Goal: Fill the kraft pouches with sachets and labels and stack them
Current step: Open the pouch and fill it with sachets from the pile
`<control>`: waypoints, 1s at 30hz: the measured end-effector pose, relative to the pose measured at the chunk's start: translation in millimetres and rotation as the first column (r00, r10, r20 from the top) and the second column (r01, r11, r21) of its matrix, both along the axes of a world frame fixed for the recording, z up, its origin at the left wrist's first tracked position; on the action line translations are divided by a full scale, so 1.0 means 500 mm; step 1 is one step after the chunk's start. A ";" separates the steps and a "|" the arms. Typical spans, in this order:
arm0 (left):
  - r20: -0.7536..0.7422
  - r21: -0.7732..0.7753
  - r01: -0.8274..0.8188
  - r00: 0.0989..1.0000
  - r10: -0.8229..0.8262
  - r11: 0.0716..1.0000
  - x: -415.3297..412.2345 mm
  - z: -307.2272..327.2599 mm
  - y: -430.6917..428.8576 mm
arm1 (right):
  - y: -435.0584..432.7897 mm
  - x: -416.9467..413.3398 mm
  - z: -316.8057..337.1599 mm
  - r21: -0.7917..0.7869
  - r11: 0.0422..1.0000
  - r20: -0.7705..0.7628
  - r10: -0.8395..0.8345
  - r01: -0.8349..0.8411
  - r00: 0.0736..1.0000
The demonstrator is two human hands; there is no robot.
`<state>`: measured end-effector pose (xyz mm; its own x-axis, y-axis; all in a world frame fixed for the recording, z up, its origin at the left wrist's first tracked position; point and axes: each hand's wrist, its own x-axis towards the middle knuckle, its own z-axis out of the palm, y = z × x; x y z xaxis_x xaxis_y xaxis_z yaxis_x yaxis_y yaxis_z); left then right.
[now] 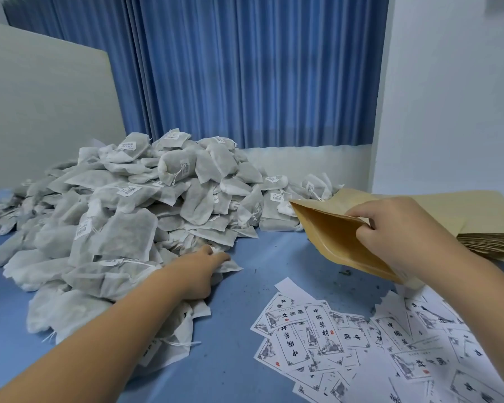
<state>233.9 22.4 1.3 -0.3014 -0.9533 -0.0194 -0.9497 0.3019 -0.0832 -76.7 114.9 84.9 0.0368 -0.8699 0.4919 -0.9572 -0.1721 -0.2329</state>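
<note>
Sachets (134, 216) made the largest mass, a loose heap of soft white mesh bags with string ties and small stickers. They spread over the left and middle of the blue table (262, 251) and lay at every angle. We judged them light, limp and apt to slide on one another, so a corner or flat edge looked the best place to take one. Next in size, the stack of flat pouches (489, 242) sat at the right edge, behind our right hand (390, 228). The kraft pouch (329, 237) in work hung just above the table between heap and stack. Its long axis slanted from far left to near right, and its open mouth was turned toward the heap and us, so the inner wall showed. It looked stiff enough to keep its shape yet easy to crease, and best held at the lip. Our right hand did so, thumb and curled fingers pinching the upper lip to keep it spread. The labels (317, 338), thin printed slips, lay scattered flat at near right, pointing all ways; we expected each to need lifting by an edge. Our left hand (198, 271) was at the heap's near edge, fingers bent down onto one sachet (232, 264), apparently pinching it, though the fingertips were hidden.
</note>
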 end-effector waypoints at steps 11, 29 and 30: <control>-0.393 -0.230 0.074 0.905 -0.162 0.970 -0.049 -0.006 0.005 | 0.002 -0.006 0.003 0.004 1.000 0.030 0.011 -0.012 0.999; -0.206 -0.220 0.037 0.975 -0.083 0.975 -0.071 -0.021 0.017 | 0.006 -0.013 0.008 0.016 0.999 0.033 0.029 -0.030 0.999; -0.263 -0.251 0.045 0.958 -0.113 0.967 -0.069 -0.019 0.023 | 0.006 -0.013 0.009 0.013 0.999 0.033 0.030 -0.030 0.999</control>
